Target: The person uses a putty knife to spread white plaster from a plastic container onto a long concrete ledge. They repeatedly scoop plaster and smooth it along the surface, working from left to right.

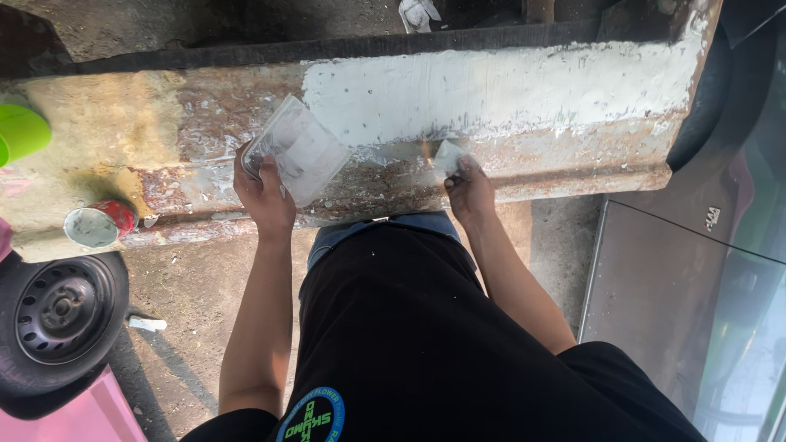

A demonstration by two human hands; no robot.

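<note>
A rusty metal panel [246,106], part coated in white filler [491,90], is lying across in front of the person. The right hand [468,190] is pinching a small pale scraper [448,155] and pressing it against the panel's lower ledge. The left hand [262,192] is gripping a flat clear mixing board [299,150] smeared with filler. A red tin [100,224] is sitting on the ledge, well apart.

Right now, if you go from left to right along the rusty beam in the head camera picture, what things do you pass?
Green cup → red can → left hand holding a clear putty-smeared plate → right hand pressing a small scraper against the beam, below the white filler patch.
</note>
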